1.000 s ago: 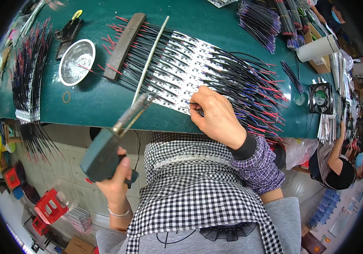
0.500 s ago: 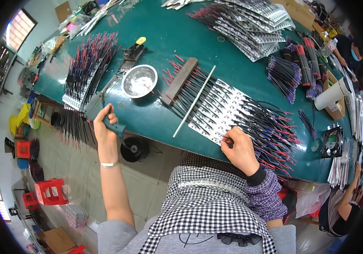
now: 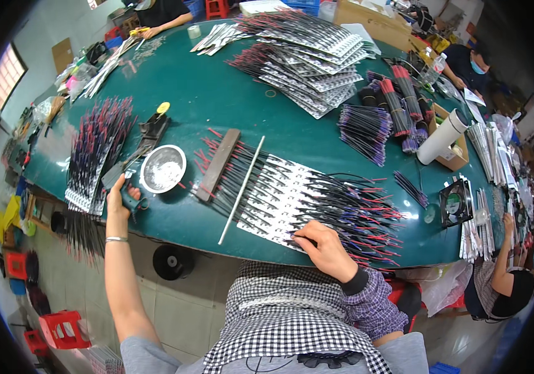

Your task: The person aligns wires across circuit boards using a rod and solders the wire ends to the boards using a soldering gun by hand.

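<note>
My left hand (image 3: 116,198) is wrapped round the teal handle of a soldering gun (image 3: 134,202), beside a metal bowl (image 3: 178,163) with silvery bits inside. Its front end lies toward a black stand with a yellow pad (image 3: 163,108). A white panel of small circuit boards (image 3: 276,196) lies before me, with rows of black, red-tipped wires (image 3: 360,209). A brown bar (image 3: 222,163) and a thin pale rod (image 3: 242,190) lie across the wires at its left. My right hand (image 3: 326,249) pinches at the panel's near edge; its fingertips hide what they hold.
Wired panels (image 3: 95,156) overhang the table's left edge; more are stacked (image 3: 317,68) at the back. Wire bundles (image 3: 366,128), a white cylinder (image 3: 444,137) and a small fan (image 3: 456,202) stand at the right. Co-workers sit round the green table (image 3: 198,68). A black bin (image 3: 172,262) stands below.
The view has shifted, so the table things appear lower and further left. My left hand has turned with the soldering gun, staying near the bowl. My right hand's fingertips remain at the panel's near edge.
</note>
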Demonstrator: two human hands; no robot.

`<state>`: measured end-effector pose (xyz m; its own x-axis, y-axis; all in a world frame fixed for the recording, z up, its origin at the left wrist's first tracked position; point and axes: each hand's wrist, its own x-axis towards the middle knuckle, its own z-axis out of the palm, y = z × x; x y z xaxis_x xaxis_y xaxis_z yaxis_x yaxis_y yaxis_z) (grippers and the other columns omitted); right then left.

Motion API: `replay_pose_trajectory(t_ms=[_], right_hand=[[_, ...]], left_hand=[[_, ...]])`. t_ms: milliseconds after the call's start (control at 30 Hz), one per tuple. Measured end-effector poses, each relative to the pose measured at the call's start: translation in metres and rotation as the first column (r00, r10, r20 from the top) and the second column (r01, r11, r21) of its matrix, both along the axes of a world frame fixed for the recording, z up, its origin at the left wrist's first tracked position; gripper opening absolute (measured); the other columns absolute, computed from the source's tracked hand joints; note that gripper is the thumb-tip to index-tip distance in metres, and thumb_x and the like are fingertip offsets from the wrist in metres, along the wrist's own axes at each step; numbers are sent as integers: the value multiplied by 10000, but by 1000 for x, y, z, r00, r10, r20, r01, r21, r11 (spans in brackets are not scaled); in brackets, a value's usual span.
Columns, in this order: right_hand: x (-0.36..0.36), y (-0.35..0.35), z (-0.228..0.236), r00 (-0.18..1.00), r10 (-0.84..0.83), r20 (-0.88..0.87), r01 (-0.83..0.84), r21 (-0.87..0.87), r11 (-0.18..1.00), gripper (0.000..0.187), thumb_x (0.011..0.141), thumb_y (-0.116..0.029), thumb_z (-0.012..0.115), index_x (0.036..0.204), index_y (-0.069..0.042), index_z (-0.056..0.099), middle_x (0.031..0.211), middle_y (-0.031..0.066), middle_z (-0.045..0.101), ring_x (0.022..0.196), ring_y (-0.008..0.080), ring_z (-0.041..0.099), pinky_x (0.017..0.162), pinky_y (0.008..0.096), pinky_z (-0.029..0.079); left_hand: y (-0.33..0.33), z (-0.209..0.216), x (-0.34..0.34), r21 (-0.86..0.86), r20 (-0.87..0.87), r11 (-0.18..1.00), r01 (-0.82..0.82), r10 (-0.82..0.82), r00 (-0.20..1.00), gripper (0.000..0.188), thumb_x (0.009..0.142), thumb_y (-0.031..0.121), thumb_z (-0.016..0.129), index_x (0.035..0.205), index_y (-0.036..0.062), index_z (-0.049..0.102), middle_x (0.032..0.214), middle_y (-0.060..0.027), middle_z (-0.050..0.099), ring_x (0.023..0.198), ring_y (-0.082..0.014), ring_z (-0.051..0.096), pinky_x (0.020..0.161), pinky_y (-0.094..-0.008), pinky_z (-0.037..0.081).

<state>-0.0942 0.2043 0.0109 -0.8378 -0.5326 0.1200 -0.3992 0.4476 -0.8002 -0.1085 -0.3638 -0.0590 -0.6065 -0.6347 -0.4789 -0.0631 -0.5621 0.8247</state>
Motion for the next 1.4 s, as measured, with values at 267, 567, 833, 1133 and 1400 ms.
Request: replay_pose_trajectory(t_ms=[267, 567, 833, 1133, 1400], right_hand=[[-14, 66, 131, 962, -105, -253, 115, 26, 993, 202, 893, 6, 661, 1089, -1, 708, 907, 127, 679, 820, 293, 663, 765, 375, 518], [-113, 22, 82, 751, 96, -653, 224, 388, 894, 537, 836, -138, 754, 1308, 33, 566, 1302, 227, 571, 1217, 388, 546, 1003, 475, 468], [-106, -40, -28, 859, 175, -481, 91, 480, 872, 652, 965, -302, 634, 1464, 68, 436, 1533, 296, 408, 1466, 422, 347, 1202, 524, 289], [-105, -31, -43, 876, 99, -473, 134, 434, 891, 677, 995, -374, 593, 1496, 45, 411, 1561, 269, 395, 1478, 402, 336, 1224, 519, 242], [-109, -31, -43, 852, 104, -513, 139, 415, 899, 662, 989, -365, 611, 1481, 42, 436, 1538, 261, 430, 1459, 400, 363, 1213, 519, 262]], left_hand=[[-37, 5, 41, -555, 450, 785, 277, 3, 893, 556, 879, 541, 746, 1011, 5, 673, 777, -122, 675, 539, -271, 656, 435, -388, 511], [221, 82, 52, -984, 158, -107, 144, -141, 977, 119, 988, 115, 621, 927, 15, 635, 825, -171, 654, 682, -337, 663, 631, -398, 513], [317, 32, 47, -910, 384, -293, 294, -321, 866, 423, 897, 53, 664, 1292, -34, 541, 973, -193, 642, 863, -370, 652, 749, -432, 544], [315, 42, 120, -932, 226, 197, 305, -340, 913, 283, 982, -28, 531, 1260, -19, 589, 1035, -171, 659, 823, -267, 643, 705, -363, 508], [333, 23, 251, -753, 361, 480, 450, -269, 893, 155, 1001, 70, 609, 1091, -15, 702, 713, -43, 623, 587, -87, 497, 533, -265, 387]])
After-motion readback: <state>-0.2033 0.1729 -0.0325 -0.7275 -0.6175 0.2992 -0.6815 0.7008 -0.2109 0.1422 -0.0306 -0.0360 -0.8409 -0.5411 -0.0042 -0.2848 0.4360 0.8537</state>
